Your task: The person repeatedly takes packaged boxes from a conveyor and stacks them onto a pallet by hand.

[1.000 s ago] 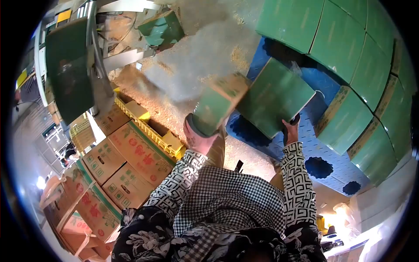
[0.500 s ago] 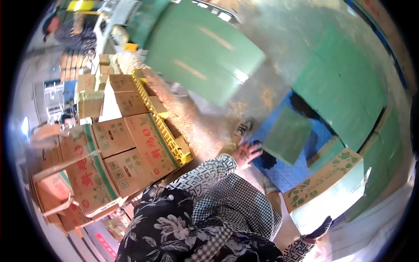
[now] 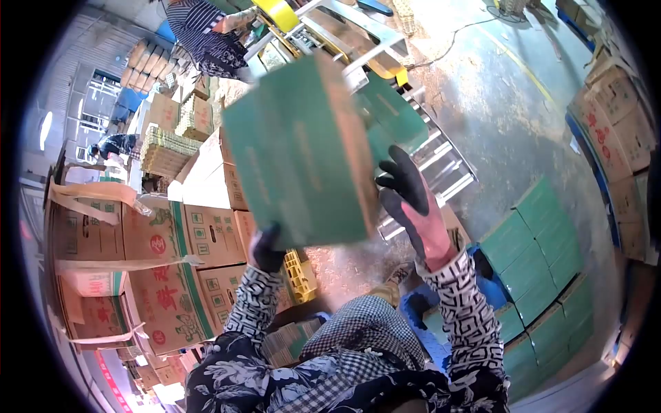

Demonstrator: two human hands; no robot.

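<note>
Green box [image 3: 296, 155] is filling the upper centre of the frame, tilting and slightly blurring, its brown side facing right. The gloved left hand [image 3: 267, 251] is touching its lower left corner; whether those fingers are pinching, I cannot tell, since they are partly hiding. The gloved right hand [image 3: 412, 206] is spreading its fingers just beside the brown side; contact is not showing clearly.

Just behind, a second green carton [image 3: 396, 113] is lying by a roller conveyor [image 3: 439, 160], and the lifted one is blocking part of the view of both. Brown printed cartons [image 3: 162, 296] are stacking up at the left, with a yellow crate [image 3: 298, 279] standing near them below the left hand. Green cartons [image 3: 540, 265] are covering much of a blue pallet [image 3: 490, 289] at the lower right. More brown cartons [image 3: 609, 134] are standing at the right edge. A co-worker [image 3: 203, 31] is bending at the upper left.
</note>
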